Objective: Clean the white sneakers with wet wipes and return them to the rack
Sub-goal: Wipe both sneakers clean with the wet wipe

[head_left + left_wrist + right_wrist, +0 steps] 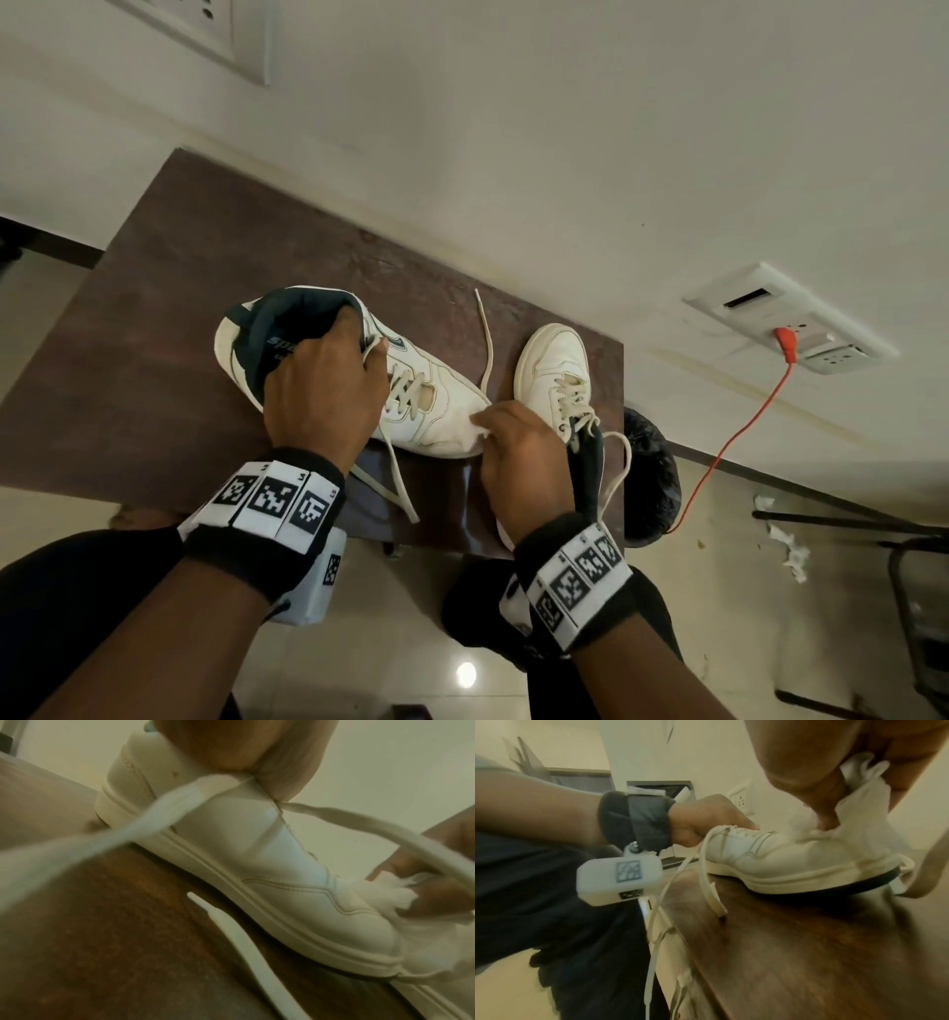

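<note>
A white sneaker (436, 406) with a dark lining lies on the brown table (169, 329), toe pointing right. My left hand (323, 390) grips its collar and tongue near the laces. My right hand (518, 447) pinches a crumpled white wet wipe (475, 424) against the sneaker's toe. The wipe (395, 896) bunches over the toe (359, 923) in the left wrist view, and the wipe (854, 805) hangs from my fingers (829, 801) in the right wrist view. The second white sneaker (557, 370) stands to the right, heel toward me, partly hidden by my right hand.
Loose laces (485, 339) trail over the table and off its near edge. A black bag (649, 478) sits beside the table's right end. A red cable (729, 442) runs from a wall socket (791, 326). Crumpled white scraps (785, 545) lie on the floor near a dark metal frame (842, 519).
</note>
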Demonstrator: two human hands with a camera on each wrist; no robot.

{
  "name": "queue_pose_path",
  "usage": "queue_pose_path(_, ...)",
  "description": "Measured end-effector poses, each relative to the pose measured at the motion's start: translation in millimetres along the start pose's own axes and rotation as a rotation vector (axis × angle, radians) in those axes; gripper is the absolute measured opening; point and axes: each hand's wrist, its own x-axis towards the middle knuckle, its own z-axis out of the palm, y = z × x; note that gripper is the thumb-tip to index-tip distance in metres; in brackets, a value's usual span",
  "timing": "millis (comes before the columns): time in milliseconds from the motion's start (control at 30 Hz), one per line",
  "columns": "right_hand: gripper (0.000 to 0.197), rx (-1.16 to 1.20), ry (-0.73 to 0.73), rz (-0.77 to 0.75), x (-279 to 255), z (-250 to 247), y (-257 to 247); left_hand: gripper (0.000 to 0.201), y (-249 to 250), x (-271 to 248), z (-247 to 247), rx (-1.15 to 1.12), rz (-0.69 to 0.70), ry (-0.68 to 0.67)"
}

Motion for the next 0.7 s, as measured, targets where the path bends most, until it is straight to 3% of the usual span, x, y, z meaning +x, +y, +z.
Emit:
queue_pose_path(167,0.028,-0.033,-0.004,0.195,45.6,2.6,8.0,0.038,-0.8,1.7,-0.9,-0.003,-0.005,0.002)
queue_pose_path(233,0.029,-0.053,-0.048,0.180,49.7,5.7,9.6,0.039,-0.8,2.3,-1.1,-0.011,-0.007,0.002)
queue_pose_path(400,0.025,-0.013,0.093,0.082,13.2,-0.2,6.8,0.040,-0.3,3.6,0.7,-0.015,-0.013,-0.004)
queue_pose_path(533,0.022,0.018,0.099,0.023,-11.7,6.0,-4.7,0.041,-0.7,2.7,0.9,-0.026,-0.018,0.001)
queue_pose_path(700,0.023,0.024,0.129,0.148,2.8,8.4,-0.2,0.040,-2.6,1.6,2.1,-0.035,-0.009,0.015)
